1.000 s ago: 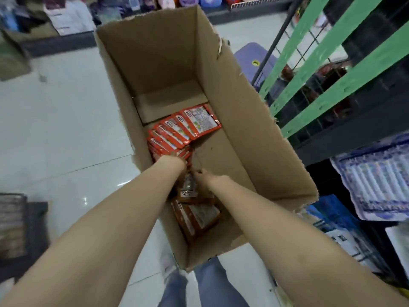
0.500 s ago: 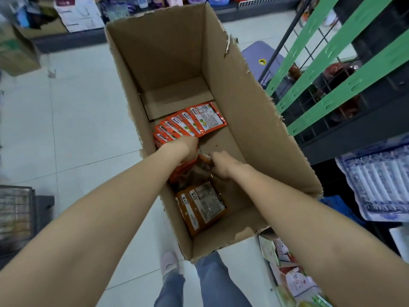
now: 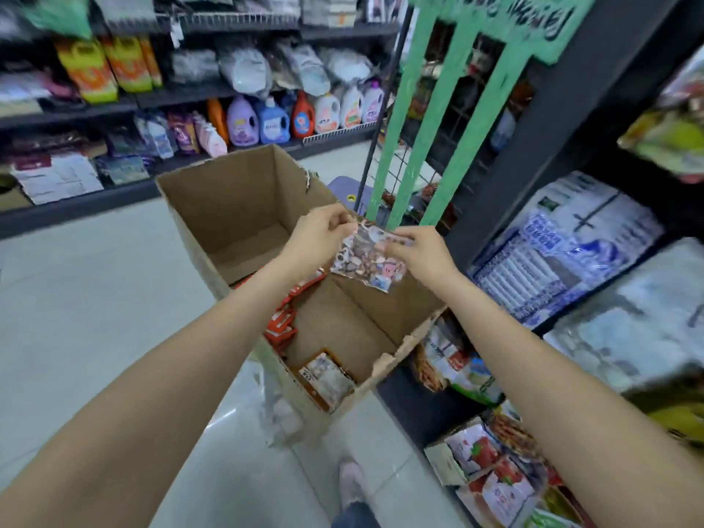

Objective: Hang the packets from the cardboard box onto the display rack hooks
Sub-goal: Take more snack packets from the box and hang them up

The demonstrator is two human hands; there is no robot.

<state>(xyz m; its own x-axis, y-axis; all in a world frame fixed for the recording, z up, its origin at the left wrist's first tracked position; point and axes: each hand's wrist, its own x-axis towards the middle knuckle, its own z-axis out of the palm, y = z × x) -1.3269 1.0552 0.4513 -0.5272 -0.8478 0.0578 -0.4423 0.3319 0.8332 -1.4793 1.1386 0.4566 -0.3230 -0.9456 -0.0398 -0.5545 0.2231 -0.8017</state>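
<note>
A clear packet (image 3: 368,261) of mixed brown and pink pieces hangs above the open cardboard box (image 3: 228,200). My left hand (image 3: 320,234) pinches its top left corner and my right hand (image 3: 417,249) pinches its top right edge. Inside the box, several red packets (image 3: 284,325) lie in a row along the left wall, and an orange packet (image 3: 324,379) lies at the near end. The display rack (image 3: 426,139) with green strips and a black wire grid stands just behind the held packet, to the right of the box.
Shelves of detergent bottles (image 3: 301,116) and bags line the far side of the tiled floor (image 3: 76,299). A dark shelf unit on the right holds blue-and-white packs (image 3: 564,253). Snack packets (image 3: 487,478) sit low at the right. My shoe (image 3: 352,485) is below the box.
Both hands have come up out of the box holding a clear packet between them. My view has lifted from the box interior toward the rack and shelves.
</note>
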